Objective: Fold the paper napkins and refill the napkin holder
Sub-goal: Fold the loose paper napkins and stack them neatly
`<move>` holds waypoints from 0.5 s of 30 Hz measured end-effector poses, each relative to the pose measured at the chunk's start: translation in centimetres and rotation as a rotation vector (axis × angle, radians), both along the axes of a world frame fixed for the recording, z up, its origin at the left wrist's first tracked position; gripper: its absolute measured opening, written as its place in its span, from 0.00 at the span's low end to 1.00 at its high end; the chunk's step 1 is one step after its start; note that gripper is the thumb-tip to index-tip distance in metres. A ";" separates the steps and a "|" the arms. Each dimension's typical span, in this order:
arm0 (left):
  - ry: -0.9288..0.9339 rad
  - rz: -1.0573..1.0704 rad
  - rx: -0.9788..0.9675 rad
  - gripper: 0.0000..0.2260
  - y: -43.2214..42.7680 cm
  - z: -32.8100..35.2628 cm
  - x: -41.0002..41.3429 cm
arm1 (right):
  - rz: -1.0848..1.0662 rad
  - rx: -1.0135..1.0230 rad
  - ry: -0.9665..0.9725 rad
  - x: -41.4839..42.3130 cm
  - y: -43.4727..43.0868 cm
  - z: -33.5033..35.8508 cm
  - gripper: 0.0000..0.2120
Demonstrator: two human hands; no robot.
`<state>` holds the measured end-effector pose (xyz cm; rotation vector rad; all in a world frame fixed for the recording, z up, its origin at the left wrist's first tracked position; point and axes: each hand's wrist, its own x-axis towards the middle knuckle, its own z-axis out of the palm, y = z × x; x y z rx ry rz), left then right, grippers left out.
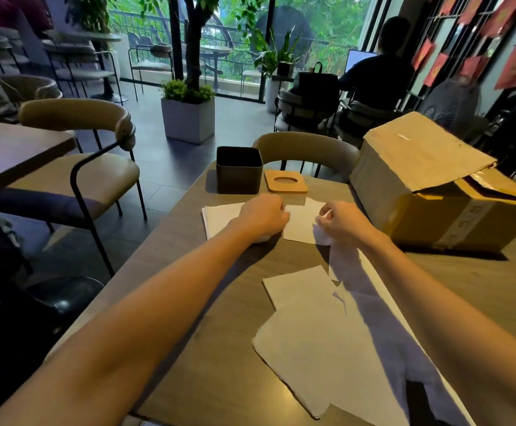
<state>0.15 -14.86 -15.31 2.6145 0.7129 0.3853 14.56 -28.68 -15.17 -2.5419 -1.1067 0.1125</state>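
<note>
Napkin [299, 224] pinched at its edges by both hands — left hand [262, 215] and right hand [341, 221] — looks flimsy; an uneven tug could tear it or skew the fold.

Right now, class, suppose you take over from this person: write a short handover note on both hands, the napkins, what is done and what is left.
The left hand and right hand each grip the napkin between them, mid-fold.
A napkin pile lies under the left hand; loose napkins lie nearer the person.
The napkin holder stands open, wooden lid beside it.
Done: lid off.
Left: fold the rest, fill holder, refit lid.
</note>
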 end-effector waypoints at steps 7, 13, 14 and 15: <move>0.157 0.106 0.050 0.12 -1.0 -1.3 3.9 | -0.087 -0.036 0.014 0.0 0.3 -1.0 0.17; 0.141 0.131 0.000 0.12 -0.2 -1.2 4.9 | -0.039 -0.010 0.010 0.0 0.2 -0.8 0.14; 0.139 0.120 -0.012 0.11 -0.1 -1.2 4.9 | -0.033 0.006 0.028 0.1 0.2 -0.9 0.13; 0.142 0.113 -0.026 0.10 0.0 -1.2 4.9 | -0.029 0.029 0.045 0.2 0.1 -1.0 0.11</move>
